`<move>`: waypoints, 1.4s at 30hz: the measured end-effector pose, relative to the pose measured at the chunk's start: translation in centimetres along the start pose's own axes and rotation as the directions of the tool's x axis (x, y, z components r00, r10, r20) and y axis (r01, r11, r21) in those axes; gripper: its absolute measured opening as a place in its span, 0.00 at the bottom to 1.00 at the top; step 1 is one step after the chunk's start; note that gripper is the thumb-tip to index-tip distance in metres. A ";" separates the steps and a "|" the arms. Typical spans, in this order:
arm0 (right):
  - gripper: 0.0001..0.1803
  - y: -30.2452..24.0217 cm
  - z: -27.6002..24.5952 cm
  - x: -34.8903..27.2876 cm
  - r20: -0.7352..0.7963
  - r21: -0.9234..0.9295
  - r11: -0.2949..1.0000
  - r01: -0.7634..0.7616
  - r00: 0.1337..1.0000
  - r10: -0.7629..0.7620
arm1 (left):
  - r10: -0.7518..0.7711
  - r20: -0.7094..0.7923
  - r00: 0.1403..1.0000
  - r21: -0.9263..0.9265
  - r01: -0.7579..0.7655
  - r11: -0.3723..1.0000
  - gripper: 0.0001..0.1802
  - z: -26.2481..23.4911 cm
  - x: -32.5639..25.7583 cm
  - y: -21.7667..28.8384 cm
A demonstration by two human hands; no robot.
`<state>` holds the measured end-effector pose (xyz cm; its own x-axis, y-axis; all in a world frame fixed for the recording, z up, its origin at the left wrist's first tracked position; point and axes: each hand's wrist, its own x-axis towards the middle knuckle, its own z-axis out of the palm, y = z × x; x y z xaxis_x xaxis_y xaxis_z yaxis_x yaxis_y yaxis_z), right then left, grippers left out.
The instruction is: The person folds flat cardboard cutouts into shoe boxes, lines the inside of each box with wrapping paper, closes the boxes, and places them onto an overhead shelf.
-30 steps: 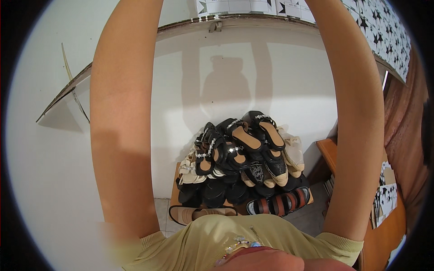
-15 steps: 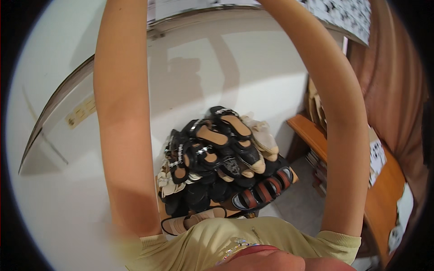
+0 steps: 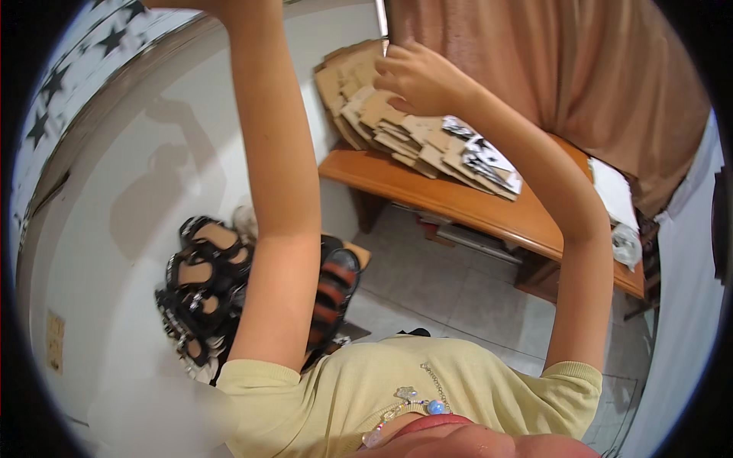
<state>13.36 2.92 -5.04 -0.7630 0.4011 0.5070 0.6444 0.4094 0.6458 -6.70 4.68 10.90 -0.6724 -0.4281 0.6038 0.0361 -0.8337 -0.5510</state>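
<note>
My right hand [image 3: 424, 80] is raised in front of a pile of flattened brown cardboard boxes [image 3: 397, 141] lying on a wooden bench [image 3: 458, 206]. Its fingers are loosely bent, the thumb stands apart, and nothing shows in them. From this view I cannot tell whether it touches the boxes. My left arm stretches up past a heap of shoes; of my left hand [image 3: 187, 4] only a part shows at the upper edge, near a shelf covered in star-patterned paper [image 3: 99, 49]. The left fingers are out of the picture.
Black sandals [image 3: 202, 271] are heaped against the white wall, partly behind my left arm. A sandal with brown straps [image 3: 336, 290] lies beside them. A brown curtain [image 3: 611, 76] hangs behind the bench. White papers [image 3: 611, 187] and a clear plastic bag [image 3: 626, 244] rest at its right end.
My view has turned right, bringing the bench and box pile into full sight. My right hand, out of view before, has come down before the boxes. The left arm remains raised.
</note>
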 end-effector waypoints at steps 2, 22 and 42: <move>0.12 1.2 0.9 -6.3 0.220 0.087 0.984 -0.157 0.966 0.134 | -0.167 -0.041 0.985 0.015 0.168 0.986 0.11 0.0 -6.9 0.6; 0.20 5.7 10.2 -42.3 0.885 -0.156 0.147 -0.977 -0.073 0.459 | -0.344 0.238 -0.908 0.961 0.271 -0.050 0.53 2.6 -67.6 16.8; 0.27 1.0 32.3 -49.6 0.766 -0.240 -0.622 -0.746 -0.538 0.350 | -0.517 0.039 -0.855 0.990 -0.039 0.138 0.32 -1.7 -74.8 7.8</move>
<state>53.53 9.93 -47.98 0.6759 0.5555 -0.4843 0.1560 -0.7501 -0.6426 42.57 30.82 -39.51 0.5849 0.7838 -0.2090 0.7626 -0.4436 0.4708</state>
